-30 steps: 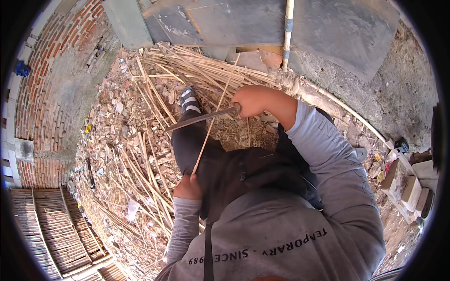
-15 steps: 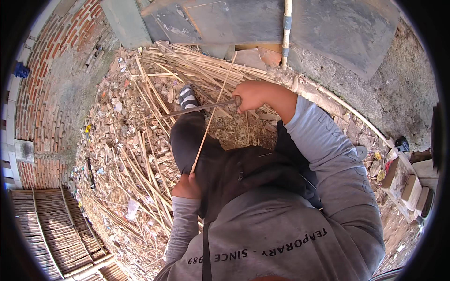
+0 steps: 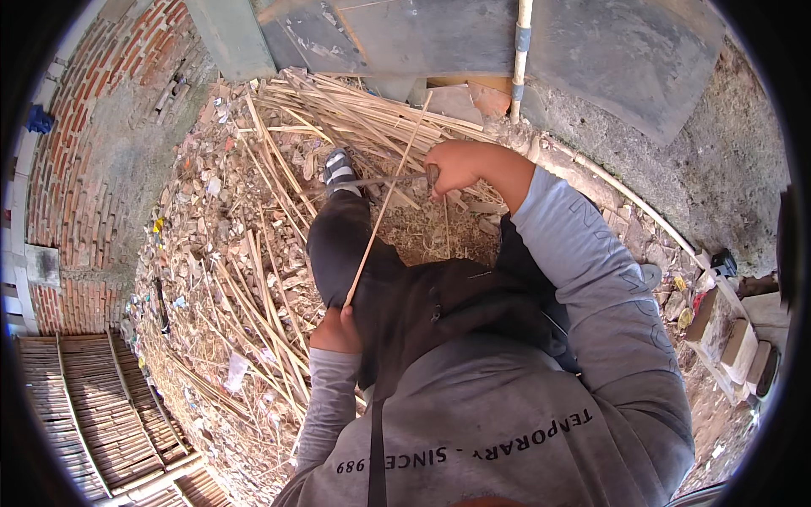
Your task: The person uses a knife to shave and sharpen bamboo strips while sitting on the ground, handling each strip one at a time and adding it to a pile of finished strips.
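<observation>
My left hand [image 3: 336, 331] grips the near end of a long thin bamboo strip [image 3: 386, 203] that slants up and away over my dark trouser leg [image 3: 340, 245]. My right hand [image 3: 454, 166] is shut on the handle of a knife [image 3: 384, 180], whose blade lies across the strip, pointing left toward my shoe [image 3: 340, 170]. Grey sleeves cover both forearms.
A heap of split bamboo strips [image 3: 355, 114] lies ahead, with more strips [image 3: 253, 313] scattered over rubble at my left. A brick wall [image 3: 84, 169] curves on the left, woven bamboo panels [image 3: 93, 414] lie at lower left. A pole [image 3: 521, 51] stands by a grey slab; boxes [image 3: 735, 338] sit at right.
My right hand with the knife has slid farther up along the strip, away from me. The left hand has stayed at the strip's near end.
</observation>
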Available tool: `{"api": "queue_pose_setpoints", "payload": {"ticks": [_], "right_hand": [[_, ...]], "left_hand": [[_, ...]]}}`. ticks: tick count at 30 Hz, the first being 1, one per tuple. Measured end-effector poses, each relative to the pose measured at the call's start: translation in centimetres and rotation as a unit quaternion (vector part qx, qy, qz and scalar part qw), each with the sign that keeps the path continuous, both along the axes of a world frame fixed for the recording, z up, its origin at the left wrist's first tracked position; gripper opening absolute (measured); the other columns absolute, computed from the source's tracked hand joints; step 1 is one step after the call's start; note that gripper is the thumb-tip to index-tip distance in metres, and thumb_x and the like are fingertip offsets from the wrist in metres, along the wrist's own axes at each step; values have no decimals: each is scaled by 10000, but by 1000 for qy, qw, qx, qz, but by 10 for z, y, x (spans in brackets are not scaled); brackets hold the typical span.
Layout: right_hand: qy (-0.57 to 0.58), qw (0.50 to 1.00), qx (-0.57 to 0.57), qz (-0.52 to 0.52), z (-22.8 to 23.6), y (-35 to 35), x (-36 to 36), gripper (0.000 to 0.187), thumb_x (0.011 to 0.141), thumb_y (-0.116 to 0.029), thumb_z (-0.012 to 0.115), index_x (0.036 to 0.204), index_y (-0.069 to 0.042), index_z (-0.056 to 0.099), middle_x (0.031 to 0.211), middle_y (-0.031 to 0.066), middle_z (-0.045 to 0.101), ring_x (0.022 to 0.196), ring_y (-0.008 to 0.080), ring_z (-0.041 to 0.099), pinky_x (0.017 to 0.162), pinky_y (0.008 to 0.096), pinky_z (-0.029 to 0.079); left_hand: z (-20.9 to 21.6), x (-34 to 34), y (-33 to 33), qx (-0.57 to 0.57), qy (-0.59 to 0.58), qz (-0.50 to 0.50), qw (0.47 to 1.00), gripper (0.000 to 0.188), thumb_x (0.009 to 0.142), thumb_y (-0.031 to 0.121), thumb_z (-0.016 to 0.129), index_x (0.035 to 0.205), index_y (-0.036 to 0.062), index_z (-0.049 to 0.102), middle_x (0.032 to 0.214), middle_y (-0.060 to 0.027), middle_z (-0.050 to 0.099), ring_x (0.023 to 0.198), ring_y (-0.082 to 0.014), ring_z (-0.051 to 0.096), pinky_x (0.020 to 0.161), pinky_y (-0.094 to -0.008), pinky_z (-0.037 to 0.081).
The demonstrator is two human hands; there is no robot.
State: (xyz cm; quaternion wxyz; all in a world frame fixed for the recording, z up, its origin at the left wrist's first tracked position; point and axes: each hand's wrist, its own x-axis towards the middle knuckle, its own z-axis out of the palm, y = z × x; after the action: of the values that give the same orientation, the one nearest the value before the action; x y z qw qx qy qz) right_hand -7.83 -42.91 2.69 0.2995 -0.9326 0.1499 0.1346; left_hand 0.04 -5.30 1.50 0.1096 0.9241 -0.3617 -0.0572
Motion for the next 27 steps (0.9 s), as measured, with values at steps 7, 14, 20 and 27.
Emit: {"api": "queue_pose_setpoints", "payload": {"ticks": [7, 14, 20, 27], "right_hand": [[-42, 996, -4, -78, -22, -26, 5, 489, 691, -312, 745, 1065, -10, 657, 935, 196, 674, 897, 337, 643, 768, 415, 503], [20, 999, -23, 31, 5, 5, 4, 472, 687, -318, 741, 1053, -30, 663, 937, 194, 672, 905, 350, 640, 784, 427, 497], [-50, 995, -32, -86, -23, -29, 4, 544, 691, -313, 731, 1159, -52, 640, 1034, 211, 658, 978, 354, 624, 835, 414, 499], [27, 999, -37, 13, 9, 12, 3, 499, 696, -279, 716, 1113, -15, 648, 986, 204, 670, 954, 352, 634, 817, 427, 499]], "left_hand": [[-6, 4, 1, -30, -36, -3, 999, 356, 968, 317, 462, 760, 42, 553, 616, -240, 567, 600, -459, 575, 536, -536, 427], [1, 0, -1, -2, -2, 3, 1000, 341, 961, 317, 454, 811, 33, 570, 665, -258, 605, 652, -462, 607, 576, -544, 459], [0, 2, -2, -4, -18, -5, 1000, 338, 960, 326, 457, 817, 39, 567, 660, -257, 603, 648, -463, 606, 574, -545, 460], [2, 0, -2, 7, 4, 9, 1000, 341, 959, 327, 462, 815, 34, 563, 672, -260, 608, 665, -463, 611, 597, -545, 465]]}}
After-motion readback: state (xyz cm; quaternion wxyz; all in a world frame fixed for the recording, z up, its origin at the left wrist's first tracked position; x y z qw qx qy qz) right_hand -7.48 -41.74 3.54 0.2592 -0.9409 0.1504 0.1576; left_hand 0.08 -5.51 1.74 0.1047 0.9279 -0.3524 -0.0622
